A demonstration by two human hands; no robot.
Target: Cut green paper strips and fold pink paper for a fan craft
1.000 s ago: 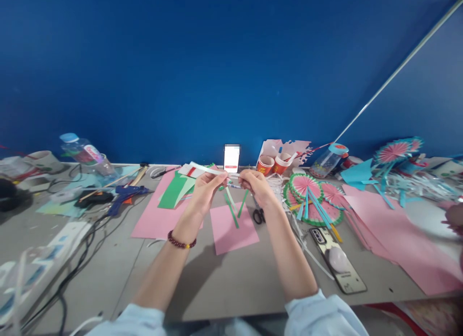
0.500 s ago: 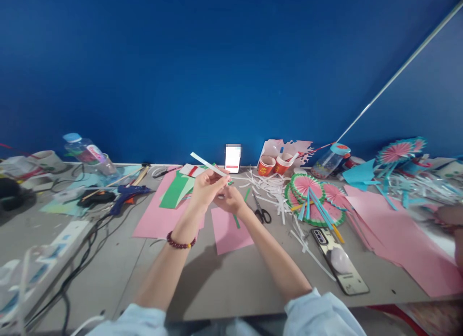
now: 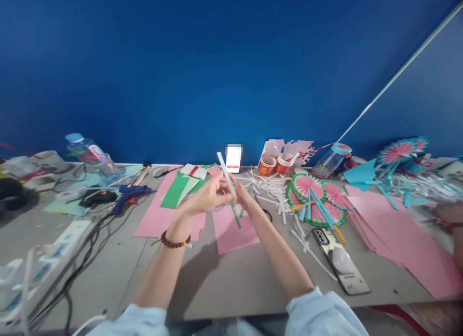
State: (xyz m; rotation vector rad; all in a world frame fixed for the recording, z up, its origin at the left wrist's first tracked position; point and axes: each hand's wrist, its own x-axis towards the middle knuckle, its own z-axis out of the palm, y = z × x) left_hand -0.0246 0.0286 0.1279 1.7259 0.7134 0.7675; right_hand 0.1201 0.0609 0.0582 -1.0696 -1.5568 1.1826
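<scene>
A narrow pale paper strip (image 3: 224,170) stands up at a tilt between my two hands, above a pink paper sheet (image 3: 237,239). My left hand (image 3: 204,197) is closed on the strip near its lower part, thumb towards the right. My right hand (image 3: 243,195) meets it from the other side, closed at the strip's lower end, with its fingers partly hidden behind the strip and the left hand. Thin green strips (image 3: 236,218) lie on the pink sheet just below. Black-handled scissors (image 3: 267,214) lie beside my right wrist, partly covered by it.
Green paper (image 3: 173,191) on pink sheets lies left, beyond a blue glue gun (image 3: 126,196) and power strip (image 3: 61,251). A lit phone (image 3: 233,160) stands behind. White shreds (image 3: 271,184), red cups (image 3: 266,166), watermelon fans (image 3: 307,189) and another phone (image 3: 342,263) are right. Another person's hand (image 3: 448,213) is far right.
The pale strip has swung from slanting left to nearly upright. My left hand has moved slightly down and left, and both hands are now lower, uncovering the white-and-red piece on the green paper.
</scene>
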